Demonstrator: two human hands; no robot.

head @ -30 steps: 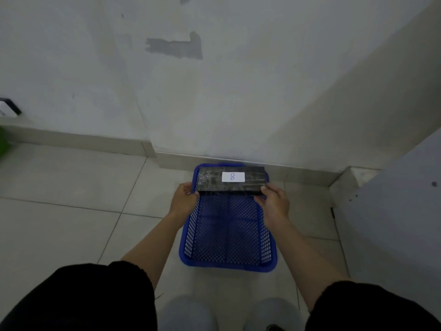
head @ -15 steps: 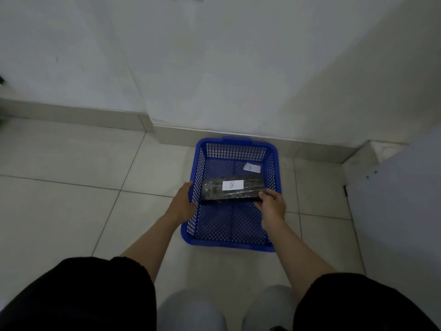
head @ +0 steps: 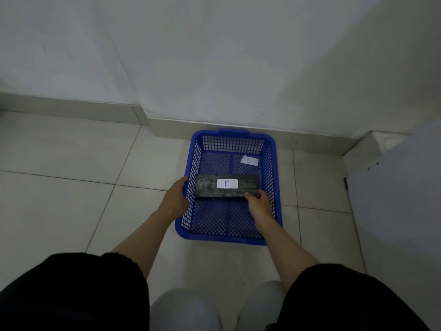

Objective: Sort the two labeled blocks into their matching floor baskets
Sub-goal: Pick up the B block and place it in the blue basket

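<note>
A dark block (head: 207, 187) with a white "B" label lies flat and low inside the blue mesh basket (head: 229, 238) on the floor. I cannot tell whether it touches the basket's bottom. My right hand (head: 259, 204) reaches into the basket and grips the block's near right corner. My left hand (head: 175, 199) is outside the basket, fingers apart against its left wall, off the block. A white tag (head: 249, 160) marked "B" lies in the basket's far right corner.
The basket stands on pale floor tiles close to a white wall and its skirting (head: 71, 108). A grey panel (head: 401, 211) rises at the right. My knees and black sleeves fill the bottom of the view.
The block came down from above the basket's far rim into the basket. My left hand let go of its left end and now sits outside the left wall.
</note>
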